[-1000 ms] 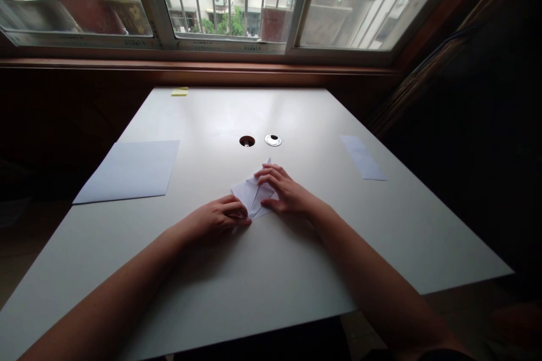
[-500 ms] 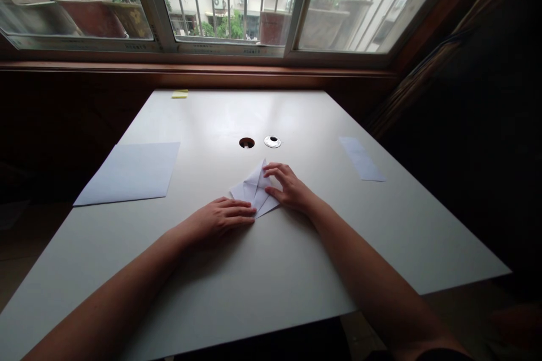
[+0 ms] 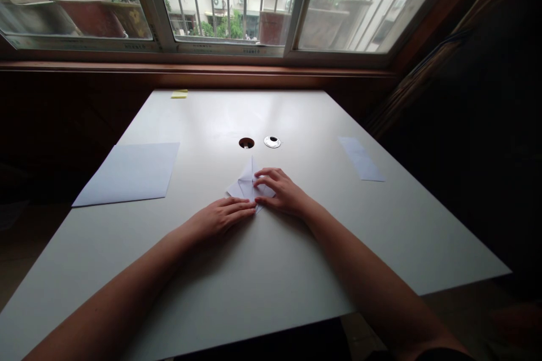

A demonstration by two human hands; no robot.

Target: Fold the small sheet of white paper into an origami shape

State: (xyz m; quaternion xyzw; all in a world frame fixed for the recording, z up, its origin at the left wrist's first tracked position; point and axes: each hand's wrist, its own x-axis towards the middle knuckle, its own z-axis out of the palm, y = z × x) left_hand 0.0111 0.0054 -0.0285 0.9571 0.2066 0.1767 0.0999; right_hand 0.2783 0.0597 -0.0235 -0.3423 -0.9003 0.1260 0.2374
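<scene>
A folded white paper with a pointed far tip lies on the white table, just in front of me. My left hand rests flat beside its near corner, fingers stretched out and pressing the edge down. My right hand lies over the paper's right half with curled fingers pressing a flap toward the middle crease. Most of the right side of the paper is hidden under that hand.
A flat white sheet lies at the left edge of the table. A narrow paper strip sits at the right. A cable hole and its round cap are beyond the paper. A yellow note pad lies at the far edge under the window.
My right hand has folded the right flap inward over the paper, making it narrower. The left hand's fingers have stretched out flat along the near corner.
</scene>
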